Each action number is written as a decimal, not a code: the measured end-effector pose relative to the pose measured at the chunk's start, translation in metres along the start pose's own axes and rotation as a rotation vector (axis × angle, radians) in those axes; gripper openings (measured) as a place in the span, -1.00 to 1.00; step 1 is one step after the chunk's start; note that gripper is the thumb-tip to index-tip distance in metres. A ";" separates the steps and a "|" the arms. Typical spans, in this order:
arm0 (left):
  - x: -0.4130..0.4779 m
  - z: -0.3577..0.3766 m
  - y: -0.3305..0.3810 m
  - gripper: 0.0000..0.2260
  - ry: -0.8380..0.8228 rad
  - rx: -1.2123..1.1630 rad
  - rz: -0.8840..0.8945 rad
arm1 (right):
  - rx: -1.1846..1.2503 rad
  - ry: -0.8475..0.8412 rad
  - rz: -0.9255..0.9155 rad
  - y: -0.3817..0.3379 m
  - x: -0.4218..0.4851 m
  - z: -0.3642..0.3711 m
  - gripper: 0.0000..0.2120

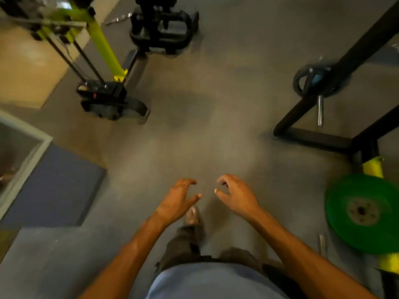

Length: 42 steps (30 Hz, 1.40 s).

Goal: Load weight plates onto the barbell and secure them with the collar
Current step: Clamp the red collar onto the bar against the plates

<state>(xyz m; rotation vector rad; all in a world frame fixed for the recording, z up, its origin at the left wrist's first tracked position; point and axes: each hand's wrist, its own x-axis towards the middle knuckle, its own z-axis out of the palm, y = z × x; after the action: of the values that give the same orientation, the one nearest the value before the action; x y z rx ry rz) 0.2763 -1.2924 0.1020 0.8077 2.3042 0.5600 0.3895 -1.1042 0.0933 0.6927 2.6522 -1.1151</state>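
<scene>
Green round weight plate (pixel 364 212) with a metal hub sits near right; a dark round plate (pixel 311 83) hangs on the black metal rack (pixel 313 139) far right. Left hand (pixel 177 201) and right hand (pixel 237 195) hover empty, fingers loosely curled

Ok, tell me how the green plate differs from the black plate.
The green plate is bright green; the black plate is black. The green plate shows a solid face with a grey hub, while the black plate has a cut-out grip opening. The green plate is in near-full view beside a yellow post; the black plate is blurred, against a black rack beam. Both are round, on the person's right.
</scene>
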 end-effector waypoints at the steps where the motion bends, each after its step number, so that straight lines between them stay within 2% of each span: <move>1: 0.030 -0.022 0.004 -0.54 -0.024 0.019 0.034 | 0.008 0.021 0.002 -0.009 0.028 -0.014 -0.61; 7: 0.204 -0.130 0.056 -0.58 -0.076 0.088 0.188 | 0.072 0.168 0.104 -0.025 0.170 -0.108 -0.69; 13: 0.413 -0.181 0.111 -0.60 -0.135 0.082 0.285 | 0.128 0.247 0.139 0.018 0.342 -0.195 -0.70; 16: 0.510 -0.203 0.156 -0.64 -0.160 0.061 0.278 | 0.162 0.288 0.184 0.042 0.412 -0.257 -0.69; 23: 0.694 -0.257 0.288 -0.63 -0.247 0.052 0.428 | 0.189 0.382 0.275 0.092 0.536 -0.421 -0.73; 33: 0.979 -0.262 0.461 -0.70 -0.431 0.149 0.699 | 0.305 0.633 0.544 0.202 0.691 -0.580 -0.77; 37: 1.056 -0.260 0.563 -0.75 -0.554 0.151 0.829 | 0.364 0.779 0.658 0.237 0.721 -0.650 -0.72; 42: 1.127 -0.224 0.696 -0.74 -0.710 0.239 1.003 | 0.423 0.993 0.819 0.301 0.729 -0.729 -0.83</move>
<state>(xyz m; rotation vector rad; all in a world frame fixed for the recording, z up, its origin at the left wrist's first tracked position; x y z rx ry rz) -0.2905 -0.0773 0.1837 1.9231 1.2185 0.3007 -0.0928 -0.1477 0.1698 2.6575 2.1546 -1.2177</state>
